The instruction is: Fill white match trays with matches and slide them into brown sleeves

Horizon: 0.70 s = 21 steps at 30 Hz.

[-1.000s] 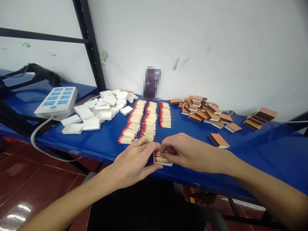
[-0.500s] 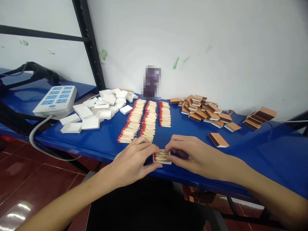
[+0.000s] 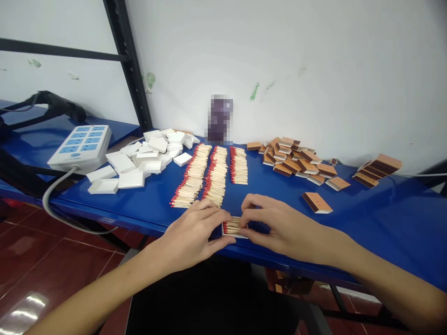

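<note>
— Head view: the tray [image 3: 234, 227] of matches sits at the bench's [image 3: 349, 232] near edge, between both hands. I'd worry a nudge could tip it off and spill the sticks.

— And the fingers?

— My left hand [image 3: 195, 232] pinches the tray's left end, fingers curled close; the right hand [image 3: 279, 225] presses its right end, fingers bent together over the matches.
</note>
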### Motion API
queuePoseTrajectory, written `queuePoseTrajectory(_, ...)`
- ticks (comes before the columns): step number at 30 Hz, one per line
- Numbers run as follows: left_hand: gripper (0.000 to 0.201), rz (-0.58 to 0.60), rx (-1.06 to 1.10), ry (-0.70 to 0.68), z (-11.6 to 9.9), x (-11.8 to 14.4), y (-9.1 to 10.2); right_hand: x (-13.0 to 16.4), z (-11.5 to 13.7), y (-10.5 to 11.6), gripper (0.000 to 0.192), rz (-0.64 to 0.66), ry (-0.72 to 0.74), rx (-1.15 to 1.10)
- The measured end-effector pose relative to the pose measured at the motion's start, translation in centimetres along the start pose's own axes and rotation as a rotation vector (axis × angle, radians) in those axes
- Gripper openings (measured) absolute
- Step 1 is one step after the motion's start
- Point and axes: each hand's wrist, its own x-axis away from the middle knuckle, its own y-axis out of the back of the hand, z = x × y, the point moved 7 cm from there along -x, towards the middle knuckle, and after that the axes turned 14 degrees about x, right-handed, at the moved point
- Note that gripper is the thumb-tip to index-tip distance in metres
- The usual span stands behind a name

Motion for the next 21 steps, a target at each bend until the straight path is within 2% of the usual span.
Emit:
queuePoseTrajectory(11,0.025,0.003,0.015,-0.012,-0.07,0.16,0.05,-0.71,-0.23,0.08,0.013,-0.019,-0.024,0.069)
queuePoseTrajectory(15,0.024,0.013,0.013,-0.013,-0.12,0.19,-0.03,-0.55,-0.13,-0.04,0.015,0.014,-0.005,0.044)
queuePoseTrajectory(21,0.026,0.000,-0.006,-0.027,-0.05,0.22,-0.06,0.21,-0.67,0.75,0.022,-0.043,-0.055,0.136)
